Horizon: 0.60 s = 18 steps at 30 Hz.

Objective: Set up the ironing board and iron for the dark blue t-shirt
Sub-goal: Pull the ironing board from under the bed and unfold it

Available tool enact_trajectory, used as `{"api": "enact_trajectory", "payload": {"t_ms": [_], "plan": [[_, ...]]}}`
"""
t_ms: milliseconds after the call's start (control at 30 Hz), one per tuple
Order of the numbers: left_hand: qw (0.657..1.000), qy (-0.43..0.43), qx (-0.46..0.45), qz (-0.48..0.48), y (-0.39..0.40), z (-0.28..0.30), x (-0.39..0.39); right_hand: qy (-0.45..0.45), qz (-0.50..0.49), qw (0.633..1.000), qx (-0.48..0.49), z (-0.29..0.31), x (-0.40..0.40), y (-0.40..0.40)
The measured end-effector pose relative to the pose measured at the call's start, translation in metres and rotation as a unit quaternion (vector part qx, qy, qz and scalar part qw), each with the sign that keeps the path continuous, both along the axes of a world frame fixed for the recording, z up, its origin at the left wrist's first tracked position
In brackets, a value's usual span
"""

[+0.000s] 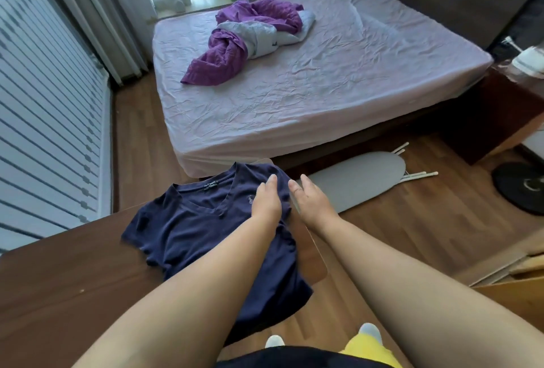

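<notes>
Looking down: you have both hands stretched out in front of you over the right edge of the bench.
Left hand: your fingers lie straight and together, flat on the dark blue t-shirt near its right shoulder, palm down.
Right hand: open, fingers straight and loosely together, just beside your left hand, past the bench edge and holding nothing.
Dark blue t-shirt: spread front up on the bench under your left hand, v-neck away from you, its lower hem hanging over the bench edge nearest you.
Ironing board: folded flat on the wooden floor just beyond your right hand, grey cover up, white legs poking out at its far right end, close along the foot of the bed.
Iron: a white shape far off to the right of your right hand, on a brown cabinet; too blurred for you to be sure of it.
Bed: beyond both hands, pink sheet, with a purple and grey bedcover crumpled on it.
Fan base: dark round foot on the floor, well to the right of your right hand.
</notes>
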<state>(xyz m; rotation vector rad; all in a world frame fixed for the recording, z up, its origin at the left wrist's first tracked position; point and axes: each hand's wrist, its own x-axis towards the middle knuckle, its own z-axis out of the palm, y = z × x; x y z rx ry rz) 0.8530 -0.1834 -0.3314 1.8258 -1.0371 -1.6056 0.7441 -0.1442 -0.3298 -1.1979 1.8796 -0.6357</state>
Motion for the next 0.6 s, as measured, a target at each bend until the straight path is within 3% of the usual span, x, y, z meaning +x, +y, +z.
{"api": "enact_trajectory", "payload": {"t_ms": [100,233,600], "plan": [[0.987,0.087,0.091,0.105,-0.006,0.006,-0.044,-0.077,-0.072,0.994,-0.010,0.009,-0.034,-0.002],[0.987,0.096,0.091,0.095,-0.003,0.001,-0.114,-0.132,-0.112,0.985,-0.004,0.007,-0.089,-0.003],[0.978,0.120,0.121,0.123,0.021,0.003,-0.279,-0.142,-0.091,0.985,0.018,0.008,-0.262,0.007]]}}
